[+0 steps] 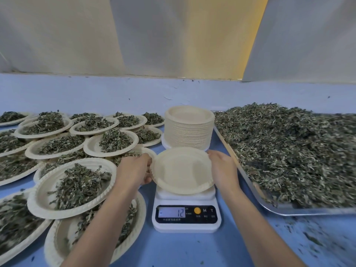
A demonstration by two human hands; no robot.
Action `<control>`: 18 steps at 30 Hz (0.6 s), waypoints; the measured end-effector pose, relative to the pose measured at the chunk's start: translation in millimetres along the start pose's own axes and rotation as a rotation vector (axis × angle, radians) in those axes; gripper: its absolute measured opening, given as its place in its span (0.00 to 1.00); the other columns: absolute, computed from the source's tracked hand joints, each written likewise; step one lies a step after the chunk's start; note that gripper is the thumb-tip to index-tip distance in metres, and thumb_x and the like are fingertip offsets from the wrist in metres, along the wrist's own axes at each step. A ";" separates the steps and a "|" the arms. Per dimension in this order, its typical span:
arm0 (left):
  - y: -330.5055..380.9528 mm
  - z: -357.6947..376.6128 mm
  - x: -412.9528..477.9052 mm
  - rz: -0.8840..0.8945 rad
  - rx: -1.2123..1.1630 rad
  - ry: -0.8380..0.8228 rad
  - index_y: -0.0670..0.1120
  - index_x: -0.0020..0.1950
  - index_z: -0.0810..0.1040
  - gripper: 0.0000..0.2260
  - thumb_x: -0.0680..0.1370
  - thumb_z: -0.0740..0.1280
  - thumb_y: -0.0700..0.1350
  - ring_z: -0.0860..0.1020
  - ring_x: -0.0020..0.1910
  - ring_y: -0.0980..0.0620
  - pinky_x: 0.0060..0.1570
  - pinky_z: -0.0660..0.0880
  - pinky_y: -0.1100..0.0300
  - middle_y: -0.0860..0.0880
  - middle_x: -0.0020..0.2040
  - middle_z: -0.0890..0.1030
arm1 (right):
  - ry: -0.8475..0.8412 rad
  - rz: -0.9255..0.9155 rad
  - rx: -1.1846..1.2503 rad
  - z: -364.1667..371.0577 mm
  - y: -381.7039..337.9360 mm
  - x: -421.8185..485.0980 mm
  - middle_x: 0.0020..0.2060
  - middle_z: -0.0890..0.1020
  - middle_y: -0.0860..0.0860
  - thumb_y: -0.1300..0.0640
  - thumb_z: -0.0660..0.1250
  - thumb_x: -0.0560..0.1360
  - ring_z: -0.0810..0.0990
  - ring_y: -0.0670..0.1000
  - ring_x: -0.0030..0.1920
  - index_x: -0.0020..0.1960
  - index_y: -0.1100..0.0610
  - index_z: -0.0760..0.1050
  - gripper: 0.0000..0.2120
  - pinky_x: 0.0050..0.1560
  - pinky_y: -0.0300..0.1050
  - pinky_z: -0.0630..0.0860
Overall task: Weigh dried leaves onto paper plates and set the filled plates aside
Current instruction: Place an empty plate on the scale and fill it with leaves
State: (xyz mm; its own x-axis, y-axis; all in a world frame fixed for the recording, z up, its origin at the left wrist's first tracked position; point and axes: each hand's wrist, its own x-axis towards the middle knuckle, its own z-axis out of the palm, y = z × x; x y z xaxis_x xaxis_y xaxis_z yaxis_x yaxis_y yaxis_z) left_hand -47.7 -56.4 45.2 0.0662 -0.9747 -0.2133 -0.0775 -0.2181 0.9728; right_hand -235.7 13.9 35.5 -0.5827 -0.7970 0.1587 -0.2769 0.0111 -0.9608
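Your left hand [134,168] and right hand [223,168] grip an empty plate [182,170] on the scale [185,218]; many filled plates [73,185] wait, leaves [289,151] remain.

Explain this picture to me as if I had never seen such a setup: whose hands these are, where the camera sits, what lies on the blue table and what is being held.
There is no machine here. The one picture comes from a camera worn on a person's head, looking forward and down, so the two bare arms reaching in from the bottom are the wearer's own. The left hand and the right hand grip opposite edges of an empty paper plate, which is on or just above a white kitchen scale; I cannot tell whether it is resting there. The display seems to read 12. Behind the scale stands a tall stack of empty plates. To the right, a metal tray holds a big heap of dried leaves. To the left, many filled plates lie overlapping on the blue table.
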 end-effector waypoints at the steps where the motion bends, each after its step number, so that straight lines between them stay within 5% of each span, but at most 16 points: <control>1: -0.5 0.0 0.4 0.008 0.016 0.005 0.37 0.39 0.79 0.11 0.75 0.64 0.43 0.74 0.23 0.48 0.28 0.73 0.60 0.42 0.31 0.80 | -0.003 0.011 -0.004 -0.2 0.6 -0.4 0.40 0.79 0.64 0.58 0.57 0.78 0.70 0.61 0.37 0.47 0.69 0.74 0.15 0.39 0.47 0.63; 5: -0.8 0.4 -2.8 0.086 0.141 0.018 0.36 0.38 0.79 0.13 0.76 0.62 0.44 0.75 0.24 0.47 0.33 0.76 0.57 0.42 0.30 0.81 | 0.001 0.027 -0.021 -2.1 1.7 -1.2 0.30 0.62 0.54 0.59 0.57 0.77 0.59 0.51 0.35 0.34 0.61 0.59 0.15 0.38 0.48 0.54; 8: 2.1 -1.1 -9.0 0.196 0.311 0.060 0.33 0.41 0.80 0.16 0.77 0.61 0.45 0.78 0.30 0.43 0.38 0.79 0.51 0.40 0.33 0.82 | 0.061 -0.053 -0.013 -11.6 -1.5 -1.3 0.25 0.64 0.49 0.60 0.57 0.78 0.61 0.52 0.30 0.28 0.55 0.62 0.19 0.33 0.46 0.58; 10: 6.0 -2.4 -15.5 0.324 0.475 0.113 0.34 0.38 0.78 0.17 0.77 0.60 0.46 0.77 0.33 0.41 0.35 0.75 0.51 0.38 0.35 0.81 | 0.109 -0.083 -0.006 -20.3 -7.9 0.0 0.34 0.79 0.52 0.60 0.57 0.79 0.75 0.54 0.35 0.41 0.56 0.81 0.15 0.39 0.51 0.73; 12: 10.1 -1.3 -25.5 0.453 0.565 0.163 0.40 0.33 0.73 0.15 0.77 0.59 0.45 0.71 0.29 0.47 0.28 0.66 0.57 0.43 0.29 0.76 | 0.197 -0.105 -0.078 -32.8 -10.2 6.7 0.45 0.82 0.49 0.60 0.57 0.79 0.78 0.46 0.39 0.58 0.57 0.79 0.14 0.41 0.41 0.75; 14: 16.4 5.2 -37.4 0.554 0.541 0.150 0.44 0.36 0.74 0.12 0.78 0.59 0.44 0.73 0.31 0.49 0.30 0.66 0.58 0.46 0.32 0.79 | 0.262 -0.144 -0.211 -48.6 -8.2 18.0 0.54 0.81 0.49 0.62 0.57 0.78 0.76 0.43 0.43 0.63 0.56 0.76 0.16 0.42 0.34 0.69; 16: 23.8 20.6 -47.4 0.611 0.438 0.069 0.43 0.41 0.79 0.10 0.78 0.60 0.43 0.78 0.37 0.46 0.35 0.71 0.57 0.45 0.38 0.82 | 0.290 -0.113 -0.494 -64.5 0.2 32.9 0.68 0.72 0.55 0.59 0.59 0.79 0.71 0.52 0.64 0.70 0.59 0.67 0.20 0.62 0.44 0.67; 18: 30.0 40.9 -56.7 0.615 0.333 -0.034 0.44 0.45 0.81 0.10 0.78 0.61 0.43 0.80 0.41 0.50 0.43 0.74 0.56 0.51 0.40 0.83 | 0.211 0.096 -0.829 -77.7 13.1 43.5 0.77 0.50 0.59 0.48 0.61 0.78 0.48 0.59 0.77 0.77 0.57 0.50 0.34 0.75 0.57 0.49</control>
State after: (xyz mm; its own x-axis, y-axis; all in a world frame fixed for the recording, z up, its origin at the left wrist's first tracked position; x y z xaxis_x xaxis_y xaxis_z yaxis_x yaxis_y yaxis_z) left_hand -94.5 -9.6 82.8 -0.1179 -0.9258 0.3591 -0.3917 0.3756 0.8399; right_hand -324.0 26.3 47.4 -0.7392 -0.6421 0.2030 -0.6398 0.5755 -0.5094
